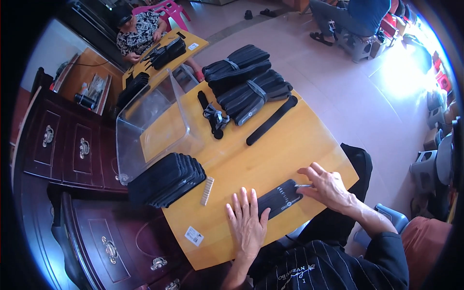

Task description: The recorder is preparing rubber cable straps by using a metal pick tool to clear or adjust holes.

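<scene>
Landmark: black pad point(273, 203), flat on the wooden table point(251, 162), between the two hands. Long axis: slanting from the left hand up and away to the right hand.
Left hand point(247, 221): at the pad's left end, nearer of the two by contact; palm down, fingers lightly spread, thumb over the near left corner.
Right hand point(329, 189): at the pad's right end; fingers bent, pinching a thin pale item point(304, 185), kind unclear. Fingertip contact with the pad: cannot tell.
Left of the pad: a short ribbed beige strip point(207, 191); beyond it, a stack of black pieces point(169, 179).
Beyond the pad: one loose black strap point(271, 120); farther, two tied black bundles point(237, 66).
Writing: white curved marks and small print on the pad; a white label point(194, 236) with a square code, left of and nearer than the pad; pale lettering on the dark striped shirt point(319, 266), nearer than the pad.
</scene>
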The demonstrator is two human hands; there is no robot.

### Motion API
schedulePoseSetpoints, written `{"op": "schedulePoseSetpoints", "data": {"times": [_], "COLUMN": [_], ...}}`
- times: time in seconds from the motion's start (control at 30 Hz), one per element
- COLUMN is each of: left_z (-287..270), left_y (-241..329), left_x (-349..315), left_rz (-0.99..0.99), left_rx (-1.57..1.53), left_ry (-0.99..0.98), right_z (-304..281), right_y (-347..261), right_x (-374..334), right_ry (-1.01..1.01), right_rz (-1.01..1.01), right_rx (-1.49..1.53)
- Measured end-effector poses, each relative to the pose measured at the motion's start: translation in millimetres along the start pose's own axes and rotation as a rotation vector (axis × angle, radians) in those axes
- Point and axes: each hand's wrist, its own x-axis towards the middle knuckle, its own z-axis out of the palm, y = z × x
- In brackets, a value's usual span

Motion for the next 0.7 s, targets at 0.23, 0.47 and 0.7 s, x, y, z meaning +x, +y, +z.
{"op": "schedulePoseSetpoints", "data": {"times": [0.23, 0.47, 0.7], "left_z": [11, 13, 11], "left_y": [41, 48, 74], "left_x": [37, 44, 54], "left_rz": [0.204, 0.228, 0.226], "left_rx": [-0.284, -0.118, -0.277], "left_ry": [0.099, 0.055, 0.074], "right_z": [6, 14, 9], "right_y": [2, 11, 24], "right_x": [-2, -1, 5], "right_ry": [0.122, 0.167, 0.105], "right_rz": [0.225, 0.228, 0.425], "right_rx": [0.209, 0.217, 0.558]}}
